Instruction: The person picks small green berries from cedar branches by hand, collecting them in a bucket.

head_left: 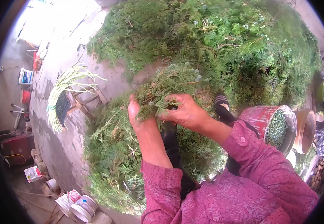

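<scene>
My left hand point(136, 112) is wrapped round the lower end of a leafy green sprig bunch point(165, 84), which spreads up and to the right. Close beside it, my right hand point(184, 111) pinches a small sprig at the near side of the bunch, its thumb and fingers pressed together. Cut evergreen branches point(113, 149) lie under and around both hands. A large heap of the same branches point(206, 41), dotted with pale berries, rises beyond them.
On the right stands a red bucket point(257, 116) holding small green berries point(276, 128), with a tan container point(304, 130) beside it. Long pale green strips point(70, 80) drape over a small wooden stool point(85, 102) at left. White buckets point(83, 207) sit at lower left.
</scene>
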Available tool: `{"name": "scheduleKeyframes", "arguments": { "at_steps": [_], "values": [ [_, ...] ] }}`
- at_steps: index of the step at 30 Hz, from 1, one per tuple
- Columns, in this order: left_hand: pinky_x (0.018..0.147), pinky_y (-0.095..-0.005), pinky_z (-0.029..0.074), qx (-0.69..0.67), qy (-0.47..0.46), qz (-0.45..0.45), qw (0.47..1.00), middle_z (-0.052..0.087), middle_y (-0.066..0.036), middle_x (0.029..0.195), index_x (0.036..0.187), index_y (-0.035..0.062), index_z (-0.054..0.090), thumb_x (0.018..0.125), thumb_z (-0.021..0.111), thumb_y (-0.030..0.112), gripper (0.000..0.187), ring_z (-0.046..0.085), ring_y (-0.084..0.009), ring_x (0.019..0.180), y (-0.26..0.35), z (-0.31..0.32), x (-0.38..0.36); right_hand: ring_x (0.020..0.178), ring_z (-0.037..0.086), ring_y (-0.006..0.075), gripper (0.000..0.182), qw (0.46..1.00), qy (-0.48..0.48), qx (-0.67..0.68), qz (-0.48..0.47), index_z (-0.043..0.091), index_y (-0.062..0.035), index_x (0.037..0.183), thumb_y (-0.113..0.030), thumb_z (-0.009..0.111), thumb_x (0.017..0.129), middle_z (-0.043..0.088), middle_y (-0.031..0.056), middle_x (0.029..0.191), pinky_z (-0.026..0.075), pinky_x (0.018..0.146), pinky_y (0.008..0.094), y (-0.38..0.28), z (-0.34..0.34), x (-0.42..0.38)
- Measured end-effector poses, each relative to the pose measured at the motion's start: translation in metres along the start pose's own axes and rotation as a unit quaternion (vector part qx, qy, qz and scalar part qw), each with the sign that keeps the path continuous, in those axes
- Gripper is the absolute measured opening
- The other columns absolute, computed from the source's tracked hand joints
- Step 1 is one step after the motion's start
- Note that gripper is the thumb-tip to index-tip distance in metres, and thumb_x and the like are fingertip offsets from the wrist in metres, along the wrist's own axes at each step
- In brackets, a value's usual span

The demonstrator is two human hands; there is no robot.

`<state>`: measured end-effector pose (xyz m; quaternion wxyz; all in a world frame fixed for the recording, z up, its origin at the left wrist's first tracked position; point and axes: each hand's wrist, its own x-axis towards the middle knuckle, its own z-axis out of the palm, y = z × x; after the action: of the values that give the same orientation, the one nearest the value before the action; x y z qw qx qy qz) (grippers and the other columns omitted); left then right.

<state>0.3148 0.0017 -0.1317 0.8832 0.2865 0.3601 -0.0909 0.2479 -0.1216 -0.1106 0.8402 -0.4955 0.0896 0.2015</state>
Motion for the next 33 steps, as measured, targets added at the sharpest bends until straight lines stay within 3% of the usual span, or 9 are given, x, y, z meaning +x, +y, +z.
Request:
{"name": "scheduleKeyframes", "arguments": {
  "at_steps": [4, 6, 12, 16, 18, 22, 27, 31, 33],
  "values": [
    [0.091, -0.0506, 0.039, 0.042, 0.011, 0.032, 0.999, 0.051, -0.020, 0.115, 0.118, -0.0011, 0.043, 0.096, 0.024, 0.035, 0.046, 0.050, -0.0363, 0.103, 0.003, 0.007, -0.009, 0.069, 0.051, 0.0039, 0.024, 0.996, -0.008, -0.058, 0.061, 0.056, 0.0017, 0.100, -0.001, 0.061, 0.077, 0.060, 0.0023, 0.085, 0.044, 0.059, 0.0204, -0.015, 0.003, -0.008],
    [0.090, -0.0506, 0.040, 0.030, 0.008, 0.046, 0.998, 0.051, -0.019, 0.114, 0.117, -0.0009, 0.043, 0.096, 0.023, 0.035, 0.046, 0.051, -0.0360, 0.102, 0.002, 0.007, -0.009, 0.068, 0.051, 0.0031, 0.027, 0.995, 0.066, -0.064, -0.041, 0.054, 0.0011, 0.102, -0.001, 0.061, 0.076, 0.059, 0.0018, 0.084, 0.044, 0.058, 0.0204, -0.011, 0.001, -0.007],
    [0.077, -0.0444, 0.049, 0.061, -0.008, 0.019, 0.998, 0.060, -0.018, 0.097, 0.104, -0.0029, 0.051, 0.095, 0.032, 0.030, 0.040, 0.059, -0.0318, 0.085, 0.000, 0.002, -0.013, 0.069, 0.051, 0.0039, 0.029, 0.990, 0.022, -0.034, -0.134, 0.053, -0.0019, 0.104, -0.004, 0.062, 0.077, 0.059, 0.0001, 0.083, 0.044, 0.059, 0.0202, 0.003, 0.002, 0.002],
    [0.076, -0.0429, 0.049, 0.094, -0.020, 0.052, 0.994, 0.059, -0.017, 0.098, 0.108, -0.0010, 0.049, 0.096, 0.028, 0.033, 0.042, 0.059, -0.0306, 0.085, -0.002, 0.009, -0.017, 0.069, 0.050, 0.0039, 0.023, 0.996, 0.023, -0.001, -0.092, 0.055, -0.0023, 0.098, -0.008, 0.065, 0.077, 0.059, -0.0013, 0.078, 0.044, 0.059, 0.0209, -0.002, 0.000, 0.000],
    [0.079, -0.0444, 0.048, 0.124, -0.014, 0.058, 0.990, 0.057, -0.016, 0.101, 0.112, 0.0009, 0.047, 0.096, 0.023, 0.034, 0.044, 0.057, -0.0314, 0.089, -0.004, 0.009, -0.013, 0.068, 0.049, 0.0039, 0.019, 0.979, 0.043, -0.136, -0.145, 0.056, -0.0013, 0.089, -0.011, 0.067, 0.077, 0.059, -0.0022, 0.073, 0.043, 0.059, 0.0227, -0.002, -0.004, 0.004],
    [0.076, -0.0427, 0.049, 0.132, -0.044, 0.077, 0.987, 0.057, -0.015, 0.099, 0.110, 0.0004, 0.047, 0.096, 0.023, 0.033, 0.042, 0.058, -0.0301, 0.085, -0.006, 0.008, -0.014, 0.067, 0.049, 0.0048, 0.017, 0.970, 0.041, -0.191, -0.148, 0.057, -0.0010, 0.084, -0.012, 0.068, 0.077, 0.059, -0.0014, 0.071, 0.044, 0.060, 0.0248, -0.006, -0.007, 0.002],
    [0.069, -0.0399, 0.051, 0.158, -0.053, 0.063, 0.984, 0.061, -0.015, 0.092, 0.104, -0.0002, 0.052, 0.095, 0.031, 0.034, 0.040, 0.060, -0.0276, 0.079, -0.003, 0.005, -0.014, 0.059, 0.048, 0.0027, 0.019, 0.996, -0.012, -0.075, -0.039, 0.057, 0.0003, 0.086, -0.015, 0.065, 0.078, 0.060, 0.0023, 0.068, 0.040, 0.051, 0.0223, -0.001, -0.010, 0.002],
    [0.070, -0.0417, 0.051, 0.100, -0.089, 0.056, 0.989, 0.060, -0.016, 0.092, 0.104, -0.0003, 0.051, 0.096, 0.029, 0.033, 0.041, 0.059, -0.0299, 0.079, -0.002, 0.000, -0.007, 0.055, 0.052, 0.0041, 0.018, 0.991, -0.052, -0.115, 0.051, 0.057, 0.0007, 0.090, -0.014, 0.059, 0.080, 0.061, 0.0024, 0.067, 0.040, 0.047, 0.0211, -0.014, -0.017, -0.006],
    [0.070, -0.0419, 0.051, 0.086, -0.127, 0.047, 0.987, 0.060, -0.016, 0.092, 0.104, -0.0005, 0.051, 0.096, 0.028, 0.033, 0.041, 0.059, -0.0305, 0.079, 0.000, 0.001, -0.013, 0.058, 0.057, 0.0082, 0.017, 0.974, -0.174, -0.084, 0.119, 0.056, -0.0008, 0.093, -0.012, 0.053, 0.081, 0.062, 0.0030, 0.073, 0.042, 0.046, 0.0192, -0.027, -0.021, -0.015]
  ]
}}
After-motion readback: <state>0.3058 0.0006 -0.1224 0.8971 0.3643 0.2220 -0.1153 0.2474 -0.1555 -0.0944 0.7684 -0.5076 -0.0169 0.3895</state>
